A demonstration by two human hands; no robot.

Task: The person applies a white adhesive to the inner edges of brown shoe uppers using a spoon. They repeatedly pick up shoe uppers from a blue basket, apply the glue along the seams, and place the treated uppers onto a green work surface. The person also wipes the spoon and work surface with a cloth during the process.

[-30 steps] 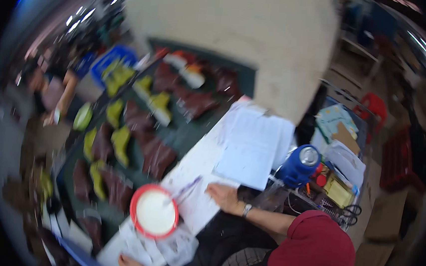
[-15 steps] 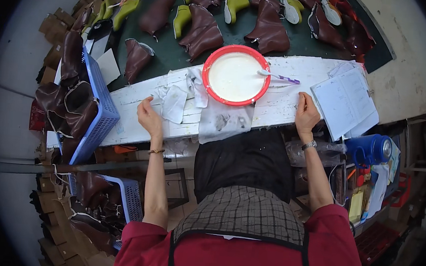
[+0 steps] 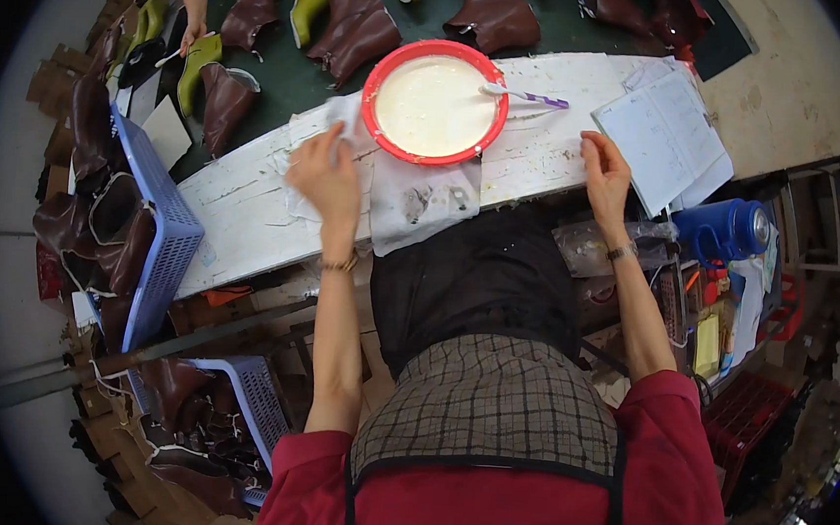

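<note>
My left hand (image 3: 328,181) is over the white board (image 3: 237,209), on or just above a crumpled white cloth (image 3: 305,155); its fingers are apart and I see nothing in them. My right hand (image 3: 607,174) hovers by the board's near edge, left of some papers (image 3: 659,133). Its fingers are loosely bent and hold nothing. Between the hands stands a red-rimmed basin (image 3: 504,106) of creamy white liquid. A purple-and-white toothbrush (image 3: 536,99) rests across its right rim. A stained white cloth (image 3: 424,209) hangs over the near edge.
Brown leather boot uppers (image 3: 355,25) and yellow-green boot lasts (image 3: 306,12) cover the dark green table behind. Another person's hand (image 3: 194,28) touches a last at far left. Blue baskets (image 3: 171,233) of uppers stand left; a blue jug (image 3: 719,230) stands right.
My left hand has moved right and forward, onto or over the crumpled cloth. The right hand stays beside the papers. The view has shifted, and the other person's arm reaches further in.
</note>
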